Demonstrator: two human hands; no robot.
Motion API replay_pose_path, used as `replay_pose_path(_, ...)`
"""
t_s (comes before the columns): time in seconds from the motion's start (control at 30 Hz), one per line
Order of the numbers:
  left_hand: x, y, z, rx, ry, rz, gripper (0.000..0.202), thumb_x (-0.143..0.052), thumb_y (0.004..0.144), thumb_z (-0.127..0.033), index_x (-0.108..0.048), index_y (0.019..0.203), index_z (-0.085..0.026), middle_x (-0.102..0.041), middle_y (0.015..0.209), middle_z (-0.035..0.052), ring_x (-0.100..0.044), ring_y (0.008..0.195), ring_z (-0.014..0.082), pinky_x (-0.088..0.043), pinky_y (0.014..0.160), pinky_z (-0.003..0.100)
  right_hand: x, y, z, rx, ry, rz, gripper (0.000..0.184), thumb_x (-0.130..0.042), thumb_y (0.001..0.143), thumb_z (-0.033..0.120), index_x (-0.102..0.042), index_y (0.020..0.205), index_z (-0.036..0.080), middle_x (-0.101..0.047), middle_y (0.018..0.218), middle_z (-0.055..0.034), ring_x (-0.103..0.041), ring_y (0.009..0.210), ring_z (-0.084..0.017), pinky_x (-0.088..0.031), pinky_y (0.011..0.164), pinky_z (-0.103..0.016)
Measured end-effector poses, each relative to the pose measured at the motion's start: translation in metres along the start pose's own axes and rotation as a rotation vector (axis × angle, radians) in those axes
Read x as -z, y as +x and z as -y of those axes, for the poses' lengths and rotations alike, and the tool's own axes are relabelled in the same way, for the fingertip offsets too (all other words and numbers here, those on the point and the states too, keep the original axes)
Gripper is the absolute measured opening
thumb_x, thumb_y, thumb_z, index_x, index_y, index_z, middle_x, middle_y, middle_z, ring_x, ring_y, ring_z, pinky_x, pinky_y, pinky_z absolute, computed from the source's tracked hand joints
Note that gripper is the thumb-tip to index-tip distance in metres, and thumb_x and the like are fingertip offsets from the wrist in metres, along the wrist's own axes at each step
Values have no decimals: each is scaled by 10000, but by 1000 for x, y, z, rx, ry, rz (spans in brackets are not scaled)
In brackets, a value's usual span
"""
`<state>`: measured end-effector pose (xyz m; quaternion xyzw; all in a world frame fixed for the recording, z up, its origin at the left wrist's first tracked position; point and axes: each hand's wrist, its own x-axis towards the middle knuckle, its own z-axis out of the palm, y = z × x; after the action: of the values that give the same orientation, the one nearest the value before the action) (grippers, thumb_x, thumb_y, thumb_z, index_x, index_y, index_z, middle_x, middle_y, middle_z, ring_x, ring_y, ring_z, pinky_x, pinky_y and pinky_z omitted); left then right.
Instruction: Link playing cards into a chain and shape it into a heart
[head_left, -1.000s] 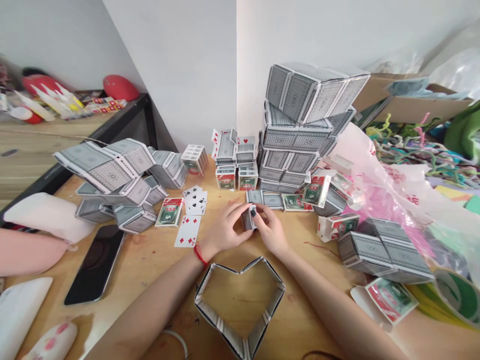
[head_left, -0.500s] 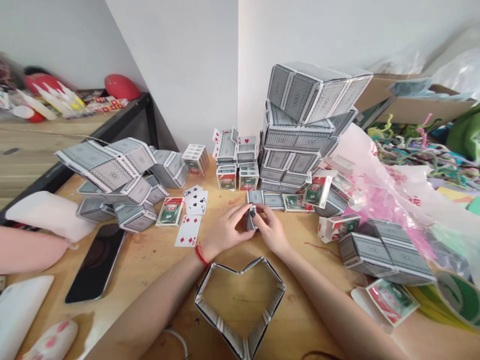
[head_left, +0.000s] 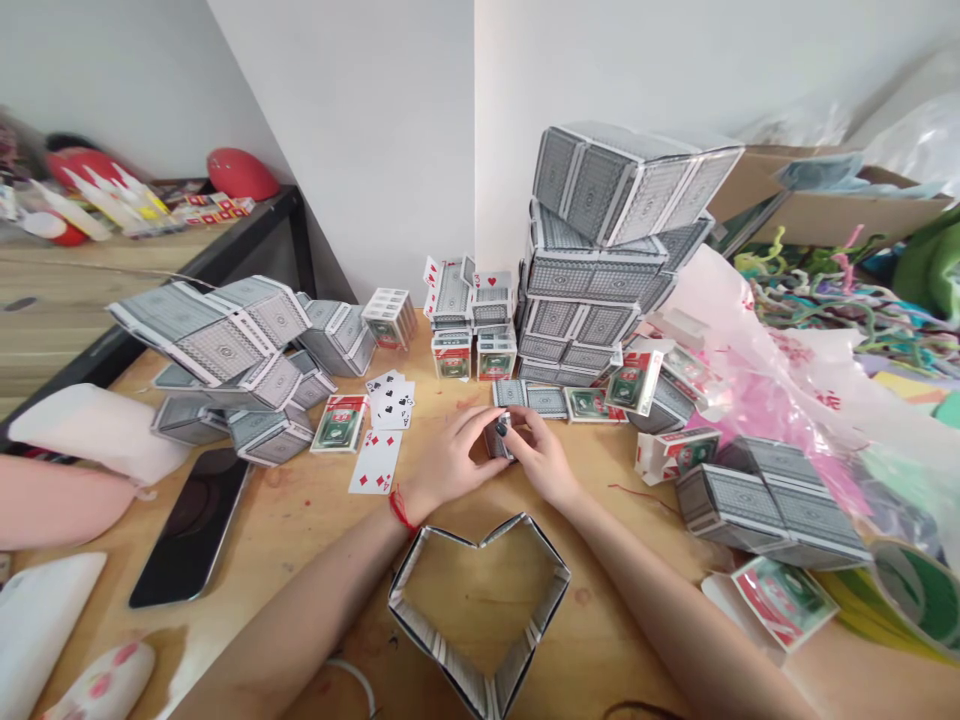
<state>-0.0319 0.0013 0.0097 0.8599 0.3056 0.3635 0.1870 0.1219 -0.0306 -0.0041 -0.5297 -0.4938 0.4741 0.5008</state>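
Between my two hands, low over the middle of the table, is a small grey-patterned playing card piece (head_left: 498, 441), mostly covered by fingers. My left hand (head_left: 455, 457) curls round its left side, thumb at the bottom and fingertips at the top. My right hand (head_left: 543, 452) grips the right side, its dark-nailed thumb pressed on the face. A heart-shaped frame of joined cards (head_left: 545, 620) stands between my forearms. Left of my left hand lie face-up loose cards (head_left: 377, 461) and a red-and-green card box (head_left: 340, 424). Beyond my hands lie flat card backs (head_left: 531, 398).
A tall stack of folded card blocks (head_left: 581, 275) rises behind my right hand. More card blocks (head_left: 217, 340) stand at the left, beside a phone (head_left: 191, 530). Right lie card boxes (head_left: 679, 455), a card block (head_left: 772, 510), plastic wrap (head_left: 750, 340) and yellow tape (head_left: 892, 600).
My right thumb has shifted slightly to the left and down on the card piece. Both hands otherwise keep their places, and the things around them stay put.
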Motion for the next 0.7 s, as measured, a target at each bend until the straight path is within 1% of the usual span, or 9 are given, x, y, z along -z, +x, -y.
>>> replay_pose_path(0.17, -1, 1, -2, 33, -44, 9, 465, -608, 752, -262, -438, 1181, -202, -548, 1160, 92, -497, 1108, 229, -419, 955, 452, -1, 0, 4, -50, 142, 36, 401, -580, 747, 440, -502, 1075, 223, -584, 1008, -46, -560, 920, -180, -458, 804, -314)
replay_pose_path(0.3, -3, -1, -1, 42, -43, -24, 486, -628, 739, -281, -442, 1181, -202, -551, 1152, 93, -494, 1118, 237, -415, 960, 456, -1, -1, 4, -87, 225, 62, 421, -595, 735, 455, -489, 1070, 222, -599, 998, -45, -557, 925, -180, -448, 817, -322)
replay_pose_path(0.43, -3, -3, 0, 40, -49, -34, 504, -633, 735, -297, -437, 1189, -198, -552, 1150, 97, -494, 1121, 241, -422, 954, 451, -3, -2, 5, -137, 297, 89, 396, -610, 731, 439, -464, 1037, 236, -603, 985, -36, -572, 879, -174, -465, 740, -299)
replay_pose_path(0.53, -2, -3, -1, 30, -49, -27, 518, -637, 731, -288, -431, 1197, -193, -552, 1150, 99, -503, 1105, 234, -423, 958, 441, -4, -2, 6, -160, 351, 77, 391, -635, 714, 409, -441, 1006, 237, -604, 950, -25, -579, 834, -165, -465, 681, -277)
replay_pose_path(0.7, -3, -5, -1, 21, -63, -35, 541, -642, 719, -270, -429, 1210, -197, -554, 1152, 102, -522, 1075, 241, -420, 957, 451, -4, -2, 8, -181, 382, 70, 444, -687, 657, 367, -402, 975, 247, -596, 839, 10, -567, 705, -143, -443, 587, -247)
